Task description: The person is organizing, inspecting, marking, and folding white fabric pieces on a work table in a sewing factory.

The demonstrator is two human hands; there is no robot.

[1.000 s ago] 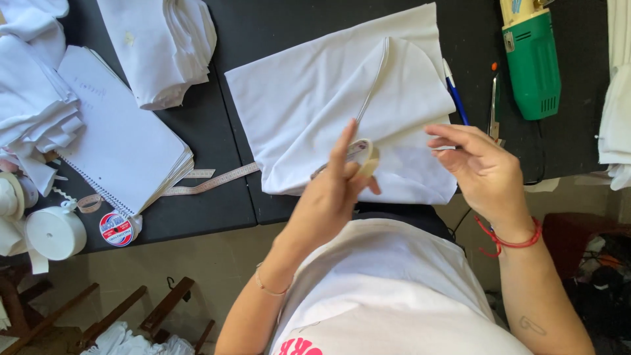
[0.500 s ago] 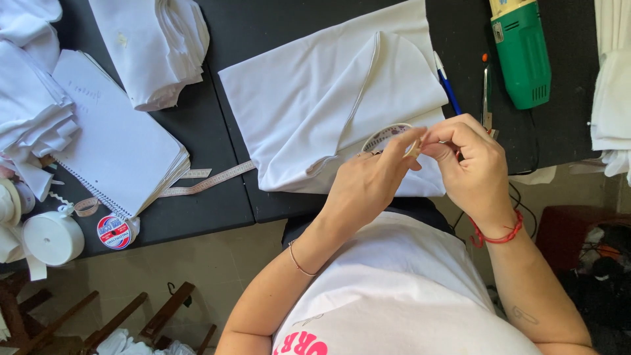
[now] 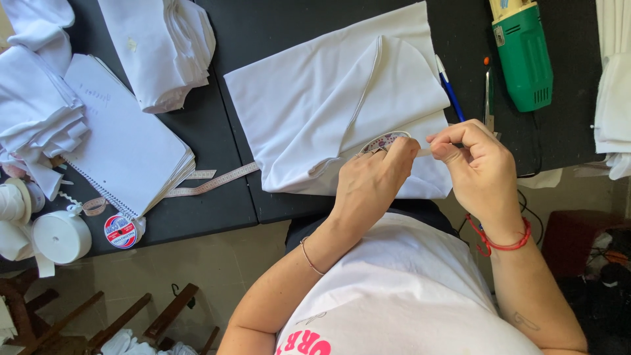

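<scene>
I see both hands meeting just right of the frame's centre, over the near edge of the white cloth [image 3: 342,105] spread on the black desk [image 3: 263,26]. My left hand [image 3: 371,181] grips a small tape roll [image 3: 384,141], its printed face showing above the knuckles, fingers curled round it. My right hand [image 3: 476,164] sits just beside it, thumb and forefinger pinched shut on the pale end of the tape [image 3: 424,152], which runs between the two hands. A red cord bracelet [image 3: 503,243] is on the right wrist and a thin bangle [image 3: 309,256] on the left forearm.

The cloth has one corner folded over itself. Along its right edge lies a blue pen [image 3: 450,92], and further right a green power tool [image 3: 522,56] with a thin red-tipped tool [image 3: 488,92] beside it. At upper left sits a folded stack of white fabric [image 3: 161,49], and left of that a spiral notebook [image 3: 125,148]. A measuring tape [image 3: 210,183] trails from under the notebook toward the cloth. At lower left, near the desk edge, are a red and blue roll [image 3: 121,231] and a white spool [image 3: 60,236].
</scene>
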